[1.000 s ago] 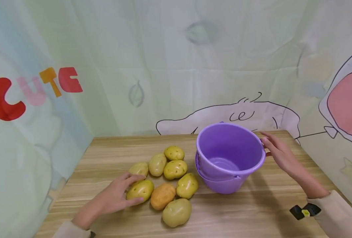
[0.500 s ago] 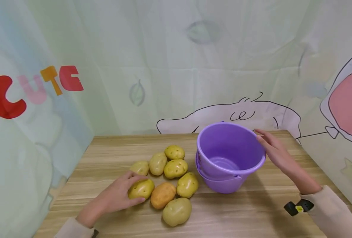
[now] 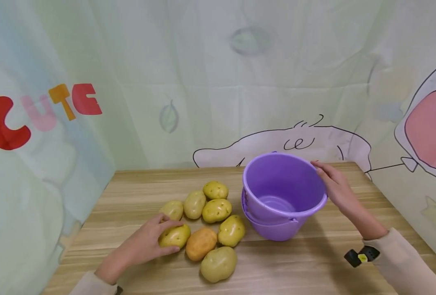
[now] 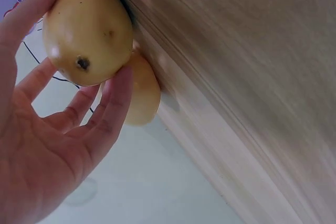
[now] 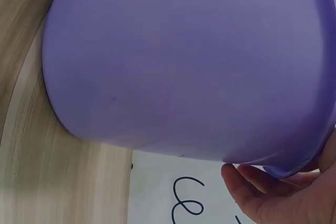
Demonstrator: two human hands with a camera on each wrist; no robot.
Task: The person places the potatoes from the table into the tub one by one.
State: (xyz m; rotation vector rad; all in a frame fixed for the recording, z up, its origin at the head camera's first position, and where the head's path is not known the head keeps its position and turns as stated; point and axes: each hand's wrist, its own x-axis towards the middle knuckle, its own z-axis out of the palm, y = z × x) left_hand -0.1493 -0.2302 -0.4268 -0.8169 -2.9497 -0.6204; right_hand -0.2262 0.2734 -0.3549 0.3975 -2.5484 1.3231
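Note:
My left hand [image 3: 145, 242] has its thumb and fingers around a yellow potato [image 3: 176, 236], which stays among the others on the table. Up close in the left wrist view, the thumb touches one side of this potato [image 4: 86, 35] and the fingertips the opposite side. A purple bucket [image 3: 276, 227] stands upright to the right of the potatoes, with nothing visible inside. My right hand [image 3: 339, 192] holds its rim at the far right side. In the right wrist view, fingers [image 5: 241, 190] curl under the rim beside the bucket's outer wall [image 5: 184, 66].
Several more potatoes lie close together, including an orange-brown one [image 3: 201, 244] and a large pale one [image 3: 219, 264]. The wooden table [image 3: 136, 186] meets a printed curtain [image 3: 203, 102] at its back edge. The bucket's handle [image 3: 273, 223] hangs down along its front.
My right hand has moved left, from beside the bucket onto its rim. My left hand has shifted slightly right and come closer around the yellow potato. The bucket stays in place.

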